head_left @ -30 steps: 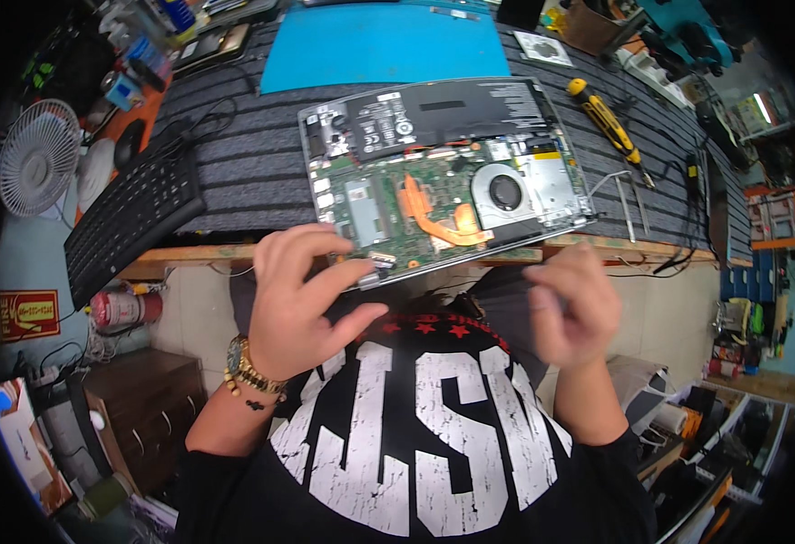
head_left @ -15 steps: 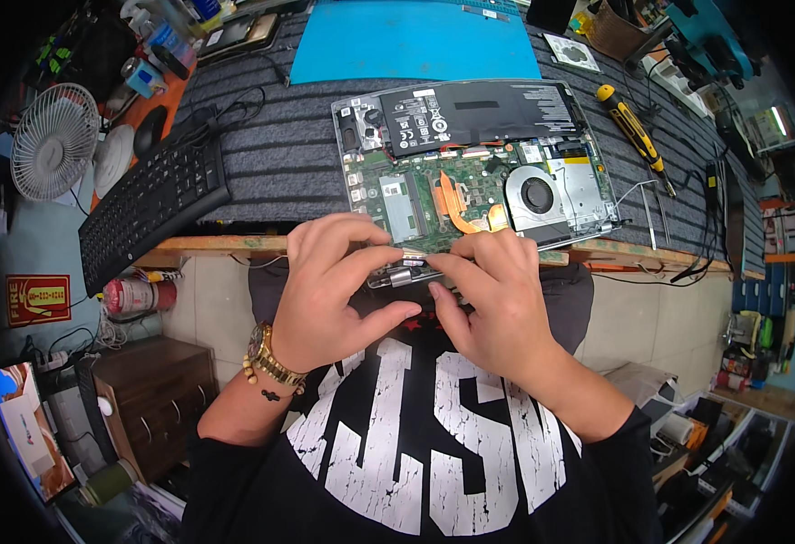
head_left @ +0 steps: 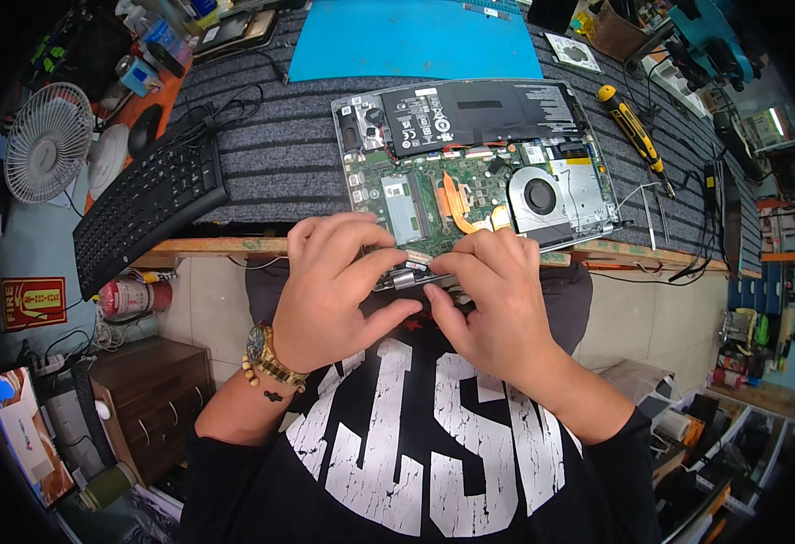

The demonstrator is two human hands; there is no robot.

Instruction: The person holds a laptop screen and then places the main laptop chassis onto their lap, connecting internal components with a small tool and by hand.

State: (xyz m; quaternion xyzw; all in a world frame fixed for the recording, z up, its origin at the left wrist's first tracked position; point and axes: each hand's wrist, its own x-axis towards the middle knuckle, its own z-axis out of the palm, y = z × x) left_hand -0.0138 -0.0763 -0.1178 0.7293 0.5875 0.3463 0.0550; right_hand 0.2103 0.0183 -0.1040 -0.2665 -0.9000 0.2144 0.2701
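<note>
And here the opened laptop point(head_left: 476, 168) is lying innards-up on the tabletop point(head_left: 261, 172), its near-left corner overhanging, likely giving fingers room below. Left hand point(head_left: 338, 286) and right hand point(head_left: 499, 295) are flanking that corner, probably for fine control, thumbs sitting apart from index fingertips; whether either grip is clamping anything, I can't tell. A yellow screwdriver point(head_left: 631, 130) is lying rightward, perhaps for easy reach.

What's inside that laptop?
A black battery, green board, copper pipe and fan. The left hand and right hand hide some of the board. The battery hides what's beneath.
</note>
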